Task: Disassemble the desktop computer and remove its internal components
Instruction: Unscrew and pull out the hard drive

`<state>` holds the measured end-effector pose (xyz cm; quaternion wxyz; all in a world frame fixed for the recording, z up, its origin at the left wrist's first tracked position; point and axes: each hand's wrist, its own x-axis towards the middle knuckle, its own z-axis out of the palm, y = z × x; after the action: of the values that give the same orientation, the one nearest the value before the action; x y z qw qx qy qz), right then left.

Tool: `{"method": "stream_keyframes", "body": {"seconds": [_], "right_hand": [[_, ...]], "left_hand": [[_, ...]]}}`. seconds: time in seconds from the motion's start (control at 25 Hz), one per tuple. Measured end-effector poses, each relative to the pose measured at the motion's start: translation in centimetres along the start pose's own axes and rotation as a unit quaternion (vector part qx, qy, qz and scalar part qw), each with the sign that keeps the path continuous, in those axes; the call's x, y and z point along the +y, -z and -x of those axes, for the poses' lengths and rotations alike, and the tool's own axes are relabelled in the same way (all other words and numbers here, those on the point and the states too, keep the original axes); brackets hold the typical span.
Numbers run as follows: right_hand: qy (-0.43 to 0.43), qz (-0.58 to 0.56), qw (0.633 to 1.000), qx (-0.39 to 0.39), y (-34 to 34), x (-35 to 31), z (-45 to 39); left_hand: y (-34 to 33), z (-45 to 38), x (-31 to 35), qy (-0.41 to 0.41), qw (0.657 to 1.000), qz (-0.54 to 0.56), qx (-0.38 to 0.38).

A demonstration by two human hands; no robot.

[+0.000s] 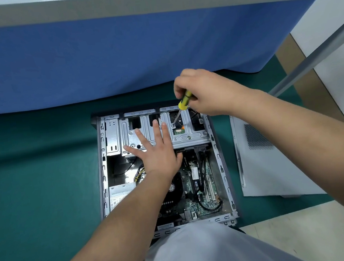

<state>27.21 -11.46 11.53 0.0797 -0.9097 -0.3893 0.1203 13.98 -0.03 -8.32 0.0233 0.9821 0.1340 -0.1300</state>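
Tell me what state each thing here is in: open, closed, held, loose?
Computer case: lying on its side, open, insides exposed.
Side panel: off, flat on the floor beside the case.
Drive cage: in place in the case.
Screwdriver: gripped, tip on a cage screw.
Right hand: closed round the screwdriver.
Left hand: open, flat on the cage.
Motherboard: in place, cables attached.
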Motion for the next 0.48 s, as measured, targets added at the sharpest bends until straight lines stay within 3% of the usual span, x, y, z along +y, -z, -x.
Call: {"method": "stream_keyframes", "body": {"seconds": [0.08, 0.28, 0.4, 0.48], "right_hand": [[0.011, -0.028, 0.999, -0.017, 0.2, 0.2, 0.3], [-0.037, -0.054, 0.994, 0.083, -0.8, 0.4, 0.6], [-0.063, -0.152, 0.983, 0.079, -0.9, 0.5, 0.6], [-0.107, -0.139, 0.982, 0.075, -1.4, 0.4, 0.5]], "left_hand": [[0.0, 0.0, 0.0, -0.001, 1.000, -0.001, 0.000], [-0.2, 0.0, -0.1, 0.000, 1.000, -0.005, 0.002], [-0.3, -0.1, 0.0, 0.000, 1.000, -0.004, 0.002], [-0.3, -0.2, 0.0, 0.001, 1.000, -0.002, 0.003]]}}
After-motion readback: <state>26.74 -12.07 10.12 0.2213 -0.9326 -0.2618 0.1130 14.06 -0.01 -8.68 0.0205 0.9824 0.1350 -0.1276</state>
